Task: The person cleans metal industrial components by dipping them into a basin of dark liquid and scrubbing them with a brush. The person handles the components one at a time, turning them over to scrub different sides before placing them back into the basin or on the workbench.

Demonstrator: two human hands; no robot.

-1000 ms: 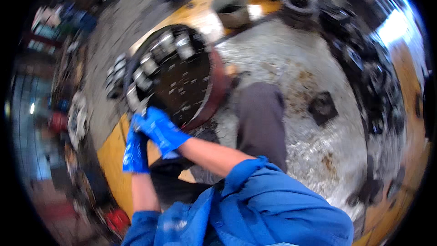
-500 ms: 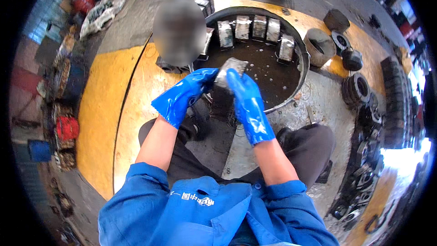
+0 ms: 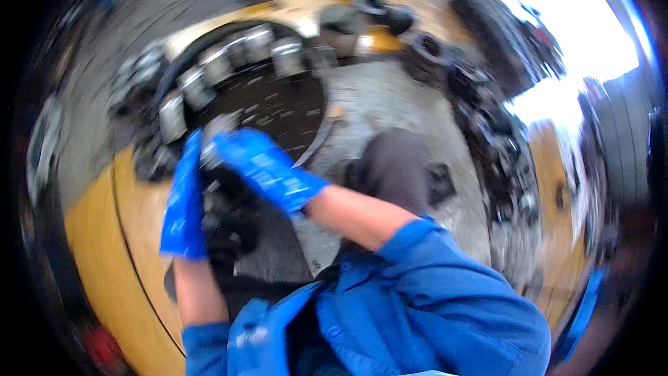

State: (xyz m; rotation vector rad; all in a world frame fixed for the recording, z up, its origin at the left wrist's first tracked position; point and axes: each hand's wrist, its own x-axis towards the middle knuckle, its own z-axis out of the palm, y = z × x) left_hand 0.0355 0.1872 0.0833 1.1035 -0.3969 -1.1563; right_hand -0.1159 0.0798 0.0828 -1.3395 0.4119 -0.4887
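My left hand (image 3: 185, 202) and my right hand (image 3: 263, 167), both in long blue rubber gloves, close on a silvery metal block (image 3: 224, 124) from either side. The block is held over the near left edge of a round black tub (image 3: 325, 108) of dark liquid. Motion blur smears the fingertips and the block's outline. Inside the tub's far and left wall stand several similar metal blocks (image 3: 216, 65), upright and wet-looking. Below my hands, dark shapes between my knees are too blurred to name.
A grey cylinder (image 3: 341, 26) and dark metal rings (image 3: 428, 49) stand beyond the tub to the right. Dark ribbed parts (image 3: 497, 45) and loose metal parts (image 3: 501, 146) line the right side. Yellow boards (image 3: 97, 216) lie left; blurred metal pieces (image 3: 139, 69) sit beside the tub.
The whole view has swung to the right, so the tub and my hands now appear farther left. Both hands still hold the block. The blurred round patch left of the tub is gone.
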